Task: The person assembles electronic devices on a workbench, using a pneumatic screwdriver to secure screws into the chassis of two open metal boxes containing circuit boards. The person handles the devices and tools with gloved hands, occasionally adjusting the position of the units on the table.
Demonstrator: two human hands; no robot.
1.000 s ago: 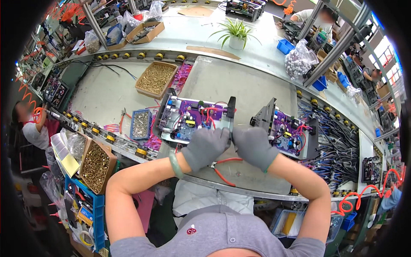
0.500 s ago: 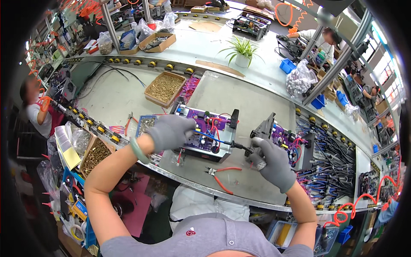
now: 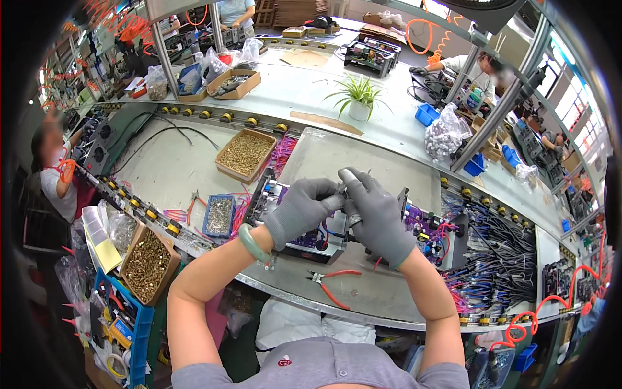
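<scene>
Both my hands wear grey gloves and meet over the right end of a device with a purple circuit board (image 3: 310, 240). My left hand (image 3: 301, 211) is closed, thumb and fingers pinched at the meeting point. Facing it, my right hand (image 3: 381, 220) has its fingers curled at the same spot. Whatever they grip is mostly covered by the gloves. Blue and red wires show under the hands. A second purple-board device (image 3: 421, 223) stands just right of my right hand. Red-handled cutting pliers (image 3: 317, 277) lie open on the bench nearer to me.
A cardboard box (image 3: 234, 173) of brass-coloured parts and a blue tray (image 3: 216, 234) of small metal parts stand left. Another pair of pliers (image 3: 192, 206) lies beside the tray. Black cables (image 3: 502, 253) are piled right. A potted plant (image 3: 358, 110) stands beyond, and co-workers sit farther off.
My right hand has left the black cable's side and moved up and left to meet my left hand. My left hand has moved right across the board. The view has shifted slightly.
</scene>
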